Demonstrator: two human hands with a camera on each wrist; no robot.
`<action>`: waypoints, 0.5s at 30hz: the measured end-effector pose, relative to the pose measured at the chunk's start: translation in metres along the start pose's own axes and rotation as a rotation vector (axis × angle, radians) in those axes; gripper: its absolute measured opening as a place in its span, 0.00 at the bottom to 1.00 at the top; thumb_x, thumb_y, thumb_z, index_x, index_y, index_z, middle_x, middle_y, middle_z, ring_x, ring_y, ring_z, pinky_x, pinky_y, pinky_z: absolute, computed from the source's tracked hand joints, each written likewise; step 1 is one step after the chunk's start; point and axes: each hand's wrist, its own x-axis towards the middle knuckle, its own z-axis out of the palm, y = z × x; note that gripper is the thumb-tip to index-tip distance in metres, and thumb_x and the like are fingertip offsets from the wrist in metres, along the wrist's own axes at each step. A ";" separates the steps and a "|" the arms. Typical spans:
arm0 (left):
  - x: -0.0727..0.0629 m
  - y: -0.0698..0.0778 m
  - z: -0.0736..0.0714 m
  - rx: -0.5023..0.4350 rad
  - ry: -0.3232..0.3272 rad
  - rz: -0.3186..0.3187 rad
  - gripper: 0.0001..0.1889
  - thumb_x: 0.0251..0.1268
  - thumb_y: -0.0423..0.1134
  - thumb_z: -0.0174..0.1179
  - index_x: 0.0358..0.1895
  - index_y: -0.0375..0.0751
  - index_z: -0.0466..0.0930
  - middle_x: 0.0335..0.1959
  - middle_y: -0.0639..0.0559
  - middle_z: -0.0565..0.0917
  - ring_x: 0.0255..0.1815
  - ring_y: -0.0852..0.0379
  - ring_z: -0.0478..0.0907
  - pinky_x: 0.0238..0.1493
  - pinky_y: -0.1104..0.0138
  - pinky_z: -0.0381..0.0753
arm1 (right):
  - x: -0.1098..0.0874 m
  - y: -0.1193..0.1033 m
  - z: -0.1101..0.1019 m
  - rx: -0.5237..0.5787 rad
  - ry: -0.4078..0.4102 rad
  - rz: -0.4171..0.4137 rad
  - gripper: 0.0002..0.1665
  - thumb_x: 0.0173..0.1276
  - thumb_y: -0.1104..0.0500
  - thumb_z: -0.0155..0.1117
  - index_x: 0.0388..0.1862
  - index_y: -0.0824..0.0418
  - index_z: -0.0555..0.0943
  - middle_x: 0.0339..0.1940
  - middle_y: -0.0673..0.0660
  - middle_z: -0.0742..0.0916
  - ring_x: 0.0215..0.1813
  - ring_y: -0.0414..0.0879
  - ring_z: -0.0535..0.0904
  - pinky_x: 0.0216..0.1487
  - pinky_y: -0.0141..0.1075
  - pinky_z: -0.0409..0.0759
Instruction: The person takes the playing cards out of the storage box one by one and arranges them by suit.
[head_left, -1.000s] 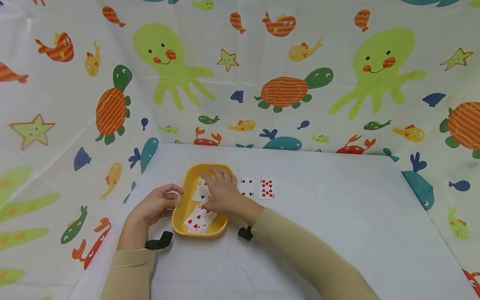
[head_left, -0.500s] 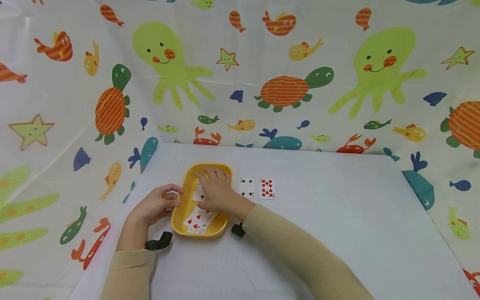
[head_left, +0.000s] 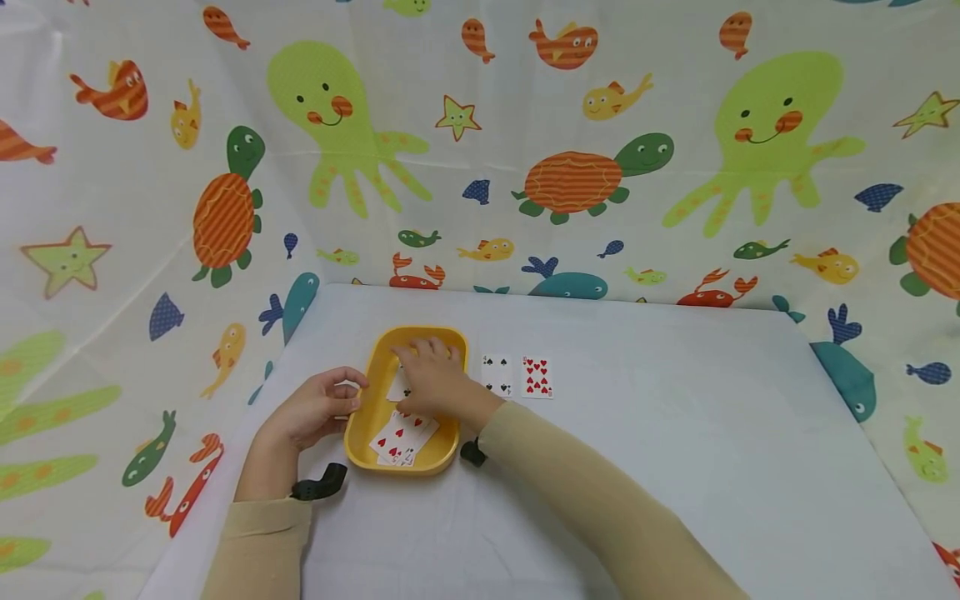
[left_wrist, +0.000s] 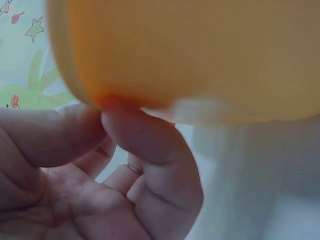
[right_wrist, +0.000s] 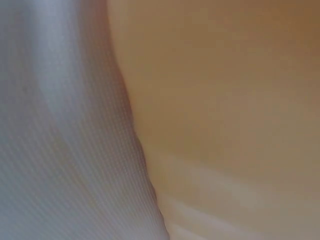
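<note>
Head view: left hand point(head_left: 318, 410) pinches yellow tray point(head_left: 362, 432); right hand point(head_left: 437, 382) lies over it, grip unclear.

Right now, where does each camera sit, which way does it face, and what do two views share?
Head: on the head, facing forward and down at the tray, cards and printed cloth; left hand, right hand and sleeves show.
Left wrist: on that wrist, facing past the left hand's thumb and fingers to the tray's side.
Right wrist: on that wrist, close on a blurred yellowish surface, likely the tray; no hand shows.
Shared: head and left wrist both show tray, left hand, printed cloth.
</note>
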 end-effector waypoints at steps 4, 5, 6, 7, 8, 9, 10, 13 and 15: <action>0.000 -0.002 -0.001 -0.007 -0.004 0.004 0.19 0.77 0.36 0.64 0.65 0.36 0.74 0.40 0.48 0.83 0.41 0.51 0.83 0.46 0.66 0.90 | 0.003 0.000 0.004 -0.007 -0.009 0.000 0.57 0.63 0.38 0.80 0.86 0.43 0.62 0.85 0.55 0.69 0.85 0.59 0.58 0.85 0.64 0.56; 0.000 -0.002 -0.001 -0.008 -0.004 0.004 0.19 0.77 0.36 0.64 0.65 0.36 0.74 0.40 0.48 0.83 0.41 0.51 0.83 0.46 0.66 0.90 | 0.004 0.000 0.005 -0.008 -0.011 0.002 0.57 0.63 0.38 0.80 0.86 0.43 0.62 0.84 0.55 0.69 0.85 0.59 0.58 0.85 0.65 0.56; 0.000 -0.002 -0.001 -0.009 -0.003 0.004 0.19 0.77 0.36 0.64 0.65 0.36 0.74 0.40 0.48 0.83 0.41 0.51 0.83 0.47 0.66 0.90 | 0.005 0.000 0.006 -0.008 -0.014 0.004 0.57 0.63 0.38 0.80 0.86 0.43 0.62 0.84 0.55 0.69 0.85 0.59 0.59 0.85 0.65 0.56; 0.000 -0.002 -0.001 -0.008 -0.002 0.004 0.19 0.77 0.36 0.64 0.65 0.36 0.74 0.40 0.48 0.83 0.41 0.51 0.83 0.47 0.66 0.90 | 0.006 0.000 0.007 -0.009 -0.017 0.008 0.57 0.63 0.38 0.80 0.86 0.43 0.62 0.84 0.55 0.69 0.84 0.59 0.59 0.85 0.65 0.56; 0.000 -0.002 -0.001 -0.007 -0.002 0.005 0.19 0.77 0.36 0.64 0.65 0.36 0.74 0.40 0.48 0.83 0.41 0.51 0.83 0.46 0.66 0.90 | 0.007 0.001 0.008 -0.009 -0.022 0.014 0.57 0.64 0.38 0.79 0.86 0.43 0.62 0.84 0.55 0.70 0.84 0.59 0.59 0.85 0.65 0.56; 0.001 -0.002 -0.001 -0.006 -0.003 0.005 0.19 0.77 0.36 0.64 0.65 0.36 0.74 0.40 0.48 0.83 0.41 0.50 0.83 0.46 0.66 0.90 | 0.008 0.001 0.008 -0.009 -0.025 0.019 0.57 0.64 0.38 0.79 0.86 0.43 0.62 0.83 0.55 0.70 0.84 0.59 0.59 0.85 0.65 0.56; 0.001 -0.002 -0.001 -0.005 -0.003 0.005 0.20 0.77 0.36 0.64 0.65 0.36 0.73 0.40 0.48 0.83 0.41 0.50 0.83 0.46 0.67 0.90 | 0.008 0.001 0.009 -0.010 -0.029 0.026 0.57 0.64 0.38 0.79 0.86 0.43 0.62 0.83 0.55 0.70 0.84 0.59 0.59 0.85 0.65 0.56; 0.001 -0.002 0.000 -0.001 -0.004 0.004 0.20 0.77 0.36 0.64 0.65 0.35 0.73 0.40 0.47 0.83 0.41 0.51 0.83 0.45 0.67 0.90 | 0.009 0.002 0.010 -0.003 -0.043 0.043 0.57 0.64 0.38 0.80 0.86 0.43 0.61 0.83 0.56 0.70 0.84 0.59 0.59 0.86 0.65 0.56; 0.001 -0.001 0.000 -0.001 -0.003 0.003 0.20 0.77 0.35 0.64 0.65 0.35 0.73 0.40 0.47 0.83 0.41 0.51 0.83 0.45 0.67 0.90 | 0.009 0.001 0.009 0.004 -0.050 0.050 0.56 0.65 0.39 0.79 0.86 0.44 0.62 0.83 0.56 0.70 0.83 0.59 0.60 0.86 0.64 0.56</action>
